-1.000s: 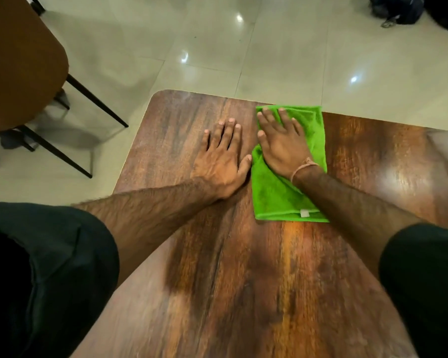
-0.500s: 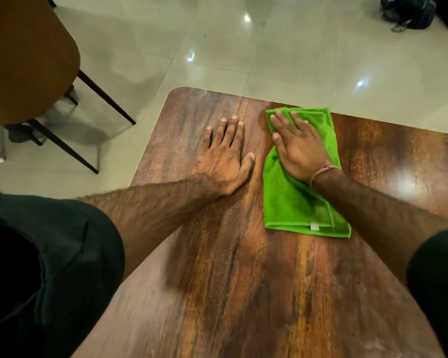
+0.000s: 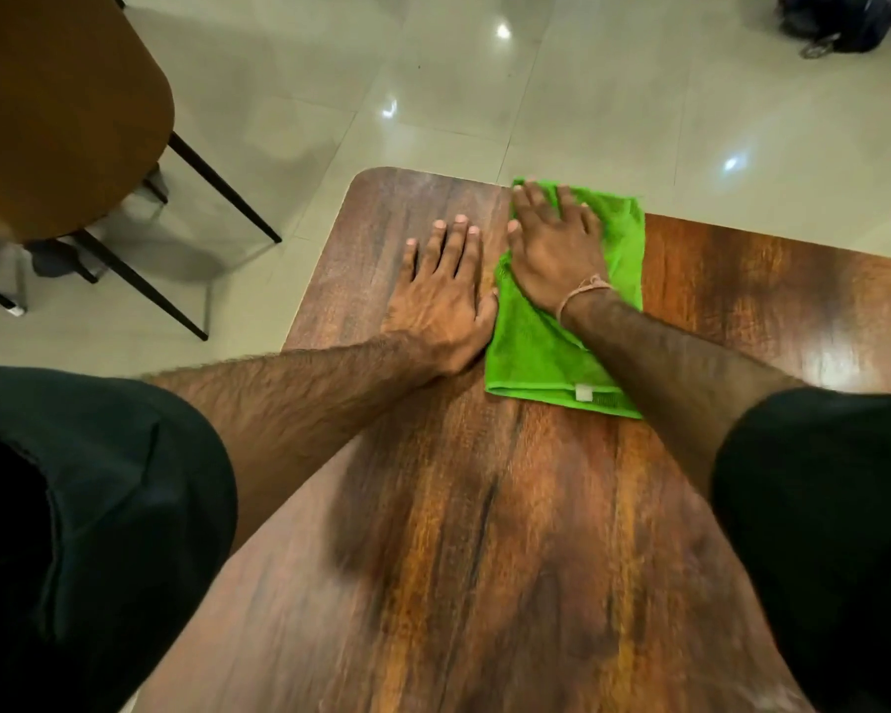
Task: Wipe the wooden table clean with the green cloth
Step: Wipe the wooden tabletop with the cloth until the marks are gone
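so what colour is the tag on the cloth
White: the tag sits on the near edge of the green cloth, clearest in the head view.

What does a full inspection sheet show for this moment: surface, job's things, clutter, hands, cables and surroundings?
Surface: brown wood-grain table, glossy, rounded far-left corner, glare on its right side.
Job's things: bright green rectangular cloth lying flat, reaching the table's far edge; white tag on its near hem.
Clutter: nothing seen.
Hands: left hand flat on bare wood beside the cloth, fingers straight; right hand flat on the cloth, pressing it down.
Cables: nothing seen.
Surroundings: pale glossy tiled floor; brown chair with black metal legs at left; dark bag on the floor, far right.
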